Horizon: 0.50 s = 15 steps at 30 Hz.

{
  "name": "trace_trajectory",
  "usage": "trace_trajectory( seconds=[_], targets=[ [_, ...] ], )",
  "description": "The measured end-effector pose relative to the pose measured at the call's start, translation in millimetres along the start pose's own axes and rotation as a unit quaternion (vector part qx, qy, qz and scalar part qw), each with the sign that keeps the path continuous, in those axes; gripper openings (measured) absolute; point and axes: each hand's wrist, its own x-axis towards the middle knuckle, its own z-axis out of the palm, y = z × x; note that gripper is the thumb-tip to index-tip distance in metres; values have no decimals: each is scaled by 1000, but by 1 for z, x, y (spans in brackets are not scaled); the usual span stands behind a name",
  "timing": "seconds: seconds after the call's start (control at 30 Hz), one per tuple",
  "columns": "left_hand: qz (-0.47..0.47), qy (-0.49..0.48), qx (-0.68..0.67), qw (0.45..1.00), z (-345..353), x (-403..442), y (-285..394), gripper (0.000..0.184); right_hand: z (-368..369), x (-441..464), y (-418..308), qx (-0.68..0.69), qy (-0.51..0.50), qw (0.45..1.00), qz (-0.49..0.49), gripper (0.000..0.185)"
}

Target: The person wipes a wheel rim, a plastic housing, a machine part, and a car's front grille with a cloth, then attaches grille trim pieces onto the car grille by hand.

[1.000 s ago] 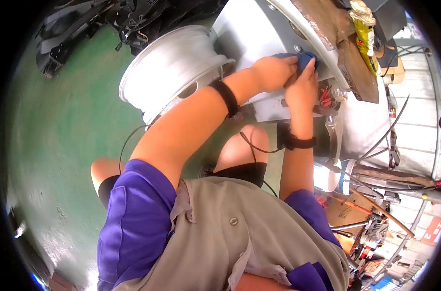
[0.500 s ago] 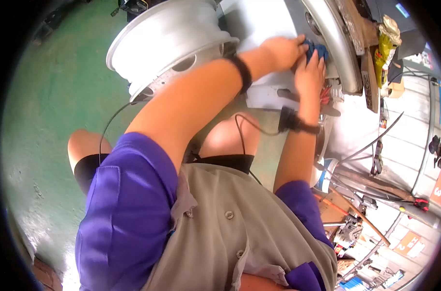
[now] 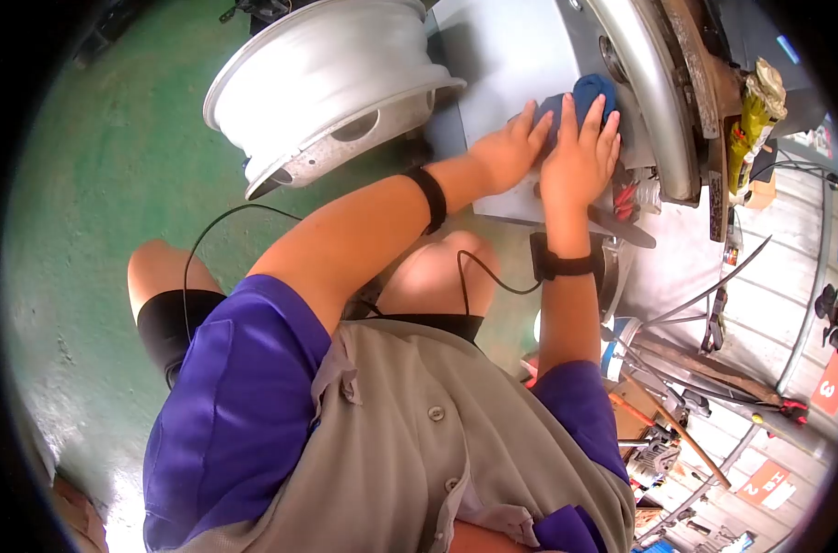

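Observation:
A dark blue cloth (image 3: pixel 594 89) lies bunched on the light grey surface (image 3: pixel 511 55), close to a curved silver metal part (image 3: pixel 642 83). My right hand (image 3: pixel 578 164) rests against the cloth with its fingers stretched out and spread. Beside it, my left hand (image 3: pixel 511 152) reaches in from the left, its fingers apart and their tips at the cloth's left part. Some of the cloth is hidden behind my fingers. Left of my left hand is a large white wheel rim (image 3: pixel 322 78).
Red-handled tools (image 3: pixel 625 198) and a flat dark metal piece (image 3: pixel 622 227) are just right of my right wrist. A yellow packet (image 3: pixel 749 138) stands at the upper right. Black cables run near my knees. Green floor (image 3: pixel 96 230) spreads at the left.
The view has shifted, and more of the grey surface shows. My fingers, bunched around the cloth one second ago, are now spread out on it.

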Motion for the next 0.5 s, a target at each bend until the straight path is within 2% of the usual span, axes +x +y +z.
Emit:
trace_trajectory(
  seconds=[0.07, 0.27, 0.33, 0.43, 0.5],
  targets=[
    [-4, 12, 2, 1000, 1, -2, -1, 67, -1, -2, 2, -13, -7, 1000, -15, 39],
    [-80, -131, -68, 986, 10, -19, -5, 77, 7, -24, -4, -40, -72, 992, -93, 44],
    [-88, -199, -85, 972, 29, -25, -27, 77, 34, -47, -21, -30, -127, 978, -164, 43],
    [-224, -195, -313, 902, 0, -49, -29, 75, 63, -54, -35, 87, -102, 971, -199, 34],
    [-273, -157, -437, 843, 2, -52, -40, 74, 71, -46, -43, 144, -110, 960, -213, 30]
  ],
)
